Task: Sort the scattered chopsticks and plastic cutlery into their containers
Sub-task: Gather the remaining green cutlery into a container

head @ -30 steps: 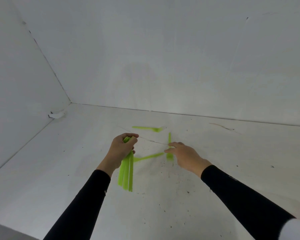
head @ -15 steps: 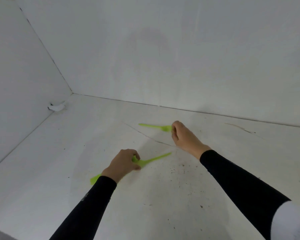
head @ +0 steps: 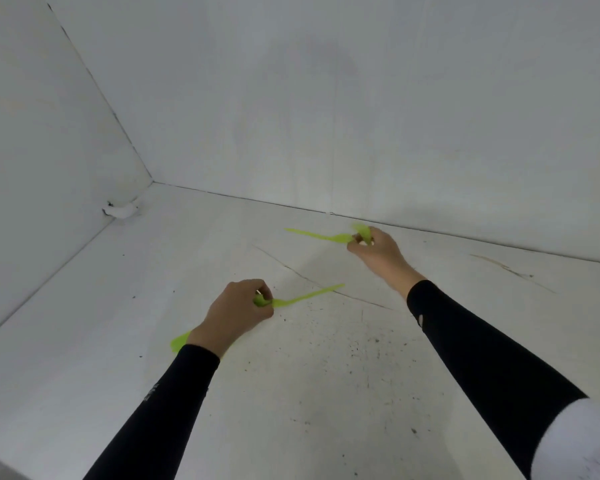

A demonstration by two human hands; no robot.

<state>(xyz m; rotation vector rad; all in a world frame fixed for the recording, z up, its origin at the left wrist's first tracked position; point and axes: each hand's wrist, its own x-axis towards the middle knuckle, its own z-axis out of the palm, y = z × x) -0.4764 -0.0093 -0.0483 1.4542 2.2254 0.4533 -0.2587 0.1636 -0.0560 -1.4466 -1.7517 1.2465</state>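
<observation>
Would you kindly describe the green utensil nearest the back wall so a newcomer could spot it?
Follow the seam where the white surface meets the back wall. Just before it is a lime-green utensil, handle pointing left, its head pinched by the right hand. The other green utensil is nearer, at the left hand.

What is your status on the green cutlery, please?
Left hand gripping near green utensil, more green pieces behind its wrist. Right hand pinching far green utensil. No container in view.
</observation>
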